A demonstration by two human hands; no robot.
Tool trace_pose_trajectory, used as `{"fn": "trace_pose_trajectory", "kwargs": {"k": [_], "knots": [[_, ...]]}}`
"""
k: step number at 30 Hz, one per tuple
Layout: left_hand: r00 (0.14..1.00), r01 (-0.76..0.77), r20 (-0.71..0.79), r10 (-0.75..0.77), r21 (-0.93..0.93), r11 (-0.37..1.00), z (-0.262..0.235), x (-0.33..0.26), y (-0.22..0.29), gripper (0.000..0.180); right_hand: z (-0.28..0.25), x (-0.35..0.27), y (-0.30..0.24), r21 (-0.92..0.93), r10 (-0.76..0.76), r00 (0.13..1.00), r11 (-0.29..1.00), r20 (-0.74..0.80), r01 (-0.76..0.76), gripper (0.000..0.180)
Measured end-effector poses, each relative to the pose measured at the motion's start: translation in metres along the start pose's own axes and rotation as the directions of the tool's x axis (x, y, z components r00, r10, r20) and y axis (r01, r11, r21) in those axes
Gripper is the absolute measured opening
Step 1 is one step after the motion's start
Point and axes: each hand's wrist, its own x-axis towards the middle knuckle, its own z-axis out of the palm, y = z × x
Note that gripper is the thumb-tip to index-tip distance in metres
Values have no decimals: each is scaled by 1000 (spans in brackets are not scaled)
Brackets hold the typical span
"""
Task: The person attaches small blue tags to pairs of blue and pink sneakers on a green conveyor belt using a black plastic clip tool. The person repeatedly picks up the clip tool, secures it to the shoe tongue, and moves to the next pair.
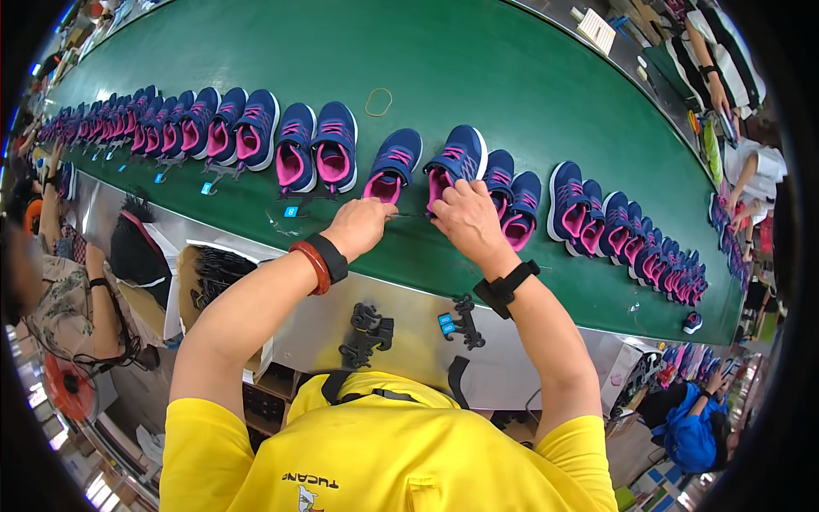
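A long row of navy and pink shoes runs along the green conveyor belt (pixel 478 77). My right hand (pixel 465 218) grips the heel of one navy and pink shoe (pixel 459 158) and tilts it up. My left hand (pixel 360 226) is closed next to a second navy and pink shoe (pixel 392 166), pinching a thin dark piece that reaches toward the right hand. What that piece is I cannot tell. Both wrists wear black bands, and the left also wears a red bangle.
Black plastic hangers (pixel 368 331) and a second black hanger bunch (pixel 465 320) lie on the metal ledge (pixel 409 307) near me. A box of black parts (pixel 213 273) stands at left. A rubber band (pixel 378 102) lies on the belt. Other workers sit at left, lower right and across the belt.
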Motion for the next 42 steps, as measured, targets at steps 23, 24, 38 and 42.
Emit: {"fn": "trace_pose_trajectory", "kwargs": {"k": [23, 24, 38, 42], "knots": [[849, -480, -152, 505, 177, 859, 14, 33, 112, 38, -24, -203, -61, 280, 564, 775, 724, 286, -631, 33], [853, -473, -153, 499, 180, 862, 25, 42, 117, 39, -25, -209, -67, 243, 598, 737, 700, 314, -671, 33], [915, -391, -85, 394, 55, 919, 68, 52, 113, 16, -2, -255, -63, 363, 635, 686, 583, 356, -727, 19], [885, -465, -24, 465, 30, 885, 68, 42, 111, 19, 8, -255, -42, 697, 614, 681, 278, 399, -661, 17]]}}
